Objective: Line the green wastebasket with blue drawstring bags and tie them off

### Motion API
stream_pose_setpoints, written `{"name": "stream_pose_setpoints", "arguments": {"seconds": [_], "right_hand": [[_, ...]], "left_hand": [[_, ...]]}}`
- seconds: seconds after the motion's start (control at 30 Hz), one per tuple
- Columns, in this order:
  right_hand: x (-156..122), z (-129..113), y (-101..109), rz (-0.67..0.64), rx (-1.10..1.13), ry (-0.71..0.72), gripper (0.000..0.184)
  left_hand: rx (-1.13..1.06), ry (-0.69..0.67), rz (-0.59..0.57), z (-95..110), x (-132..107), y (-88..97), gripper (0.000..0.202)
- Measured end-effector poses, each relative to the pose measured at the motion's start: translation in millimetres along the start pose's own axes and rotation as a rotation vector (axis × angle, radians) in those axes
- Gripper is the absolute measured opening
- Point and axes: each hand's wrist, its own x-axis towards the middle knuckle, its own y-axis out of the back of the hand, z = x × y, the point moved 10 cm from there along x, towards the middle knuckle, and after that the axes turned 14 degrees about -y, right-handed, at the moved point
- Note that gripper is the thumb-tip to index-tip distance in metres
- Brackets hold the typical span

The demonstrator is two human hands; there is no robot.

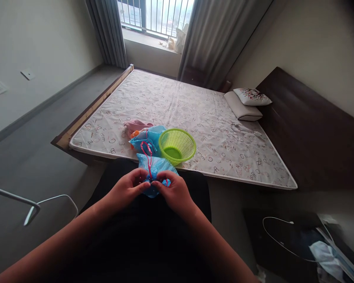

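My left hand (129, 186) and my right hand (173, 191) meet in front of my body, both pinching a crumpled blue plastic bag (154, 165) with a red drawstring (149, 157). The fingers of both hands are closed on the bag's lower edge. The bag hangs just past the near edge of the mattress (194, 114). Behind it on the mattress lie a second blue bag (149, 139), something orange (134, 135) and a pink cloth (135, 125). A lime green plastic basket (177, 146) sits to the right of the bags, tilted toward me.
Two pillows (247, 104) lie at the mattress's far right by the dark headboard (306, 129). A window with grey curtains (215, 39) is at the far end. A metal rail (32, 204) is at my left; a black object with a white cable (279, 236) lies on the floor at right.
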Motion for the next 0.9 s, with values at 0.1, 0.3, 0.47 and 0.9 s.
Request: {"name": "stream_pose_setpoints", "arguments": {"seconds": [0.1, 0.3, 0.47, 0.9], "right_hand": [[2, 10, 5, 0.013, 0.107, -0.067, 0.014], [6, 15, 22, 0.115, 0.002, -0.050, 0.012], [3, -6, 32, 0.209, -0.306, 0.186, 0.007], [-14, -48, 20, 0.285, -0.643, 0.579, 0.017]], "left_hand": [[0.006, 0.045, -0.023, -9, -4, -2.8, 0.036], [0.116, 0.013, -0.025, 0, -1, 7.8, 0.032], [0.242, -0.043, -0.051, 17, 6, 25.0, 0.032], [0.540, -0.291, 0.177, 54, 8, 29.0, 0.030]]}}
